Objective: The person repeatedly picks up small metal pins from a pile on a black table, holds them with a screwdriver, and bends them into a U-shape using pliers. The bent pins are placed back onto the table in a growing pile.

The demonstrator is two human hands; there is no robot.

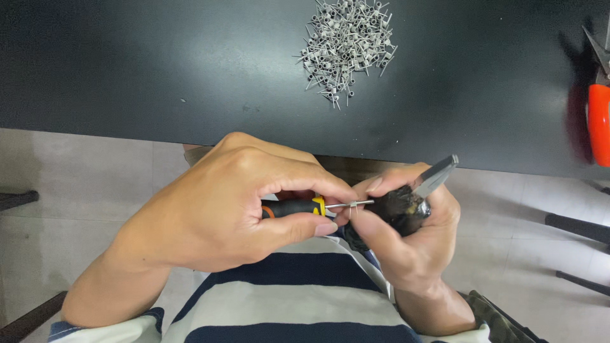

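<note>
My left hand (216, 209) grips a small screwdriver (298, 207) with a black, orange and yellow handle, its thin metal shaft pointing right. My right hand (406, 235) holds a dark bundle together with a flat grey metal tool (435, 176) that sticks up past the fingers. Between the two thumbs a tiny wire coil (353, 206) sits on the screwdriver shaft. Both hands are held close together below the table edge, over my striped shirt.
A black table (159, 63) fills the upper part of the view. A heap of several small grey wire coils (348, 44) lies on it at the top centre. An orange-handled tool (598, 121) lies at the right edge. Chair legs stand on the pale floor.
</note>
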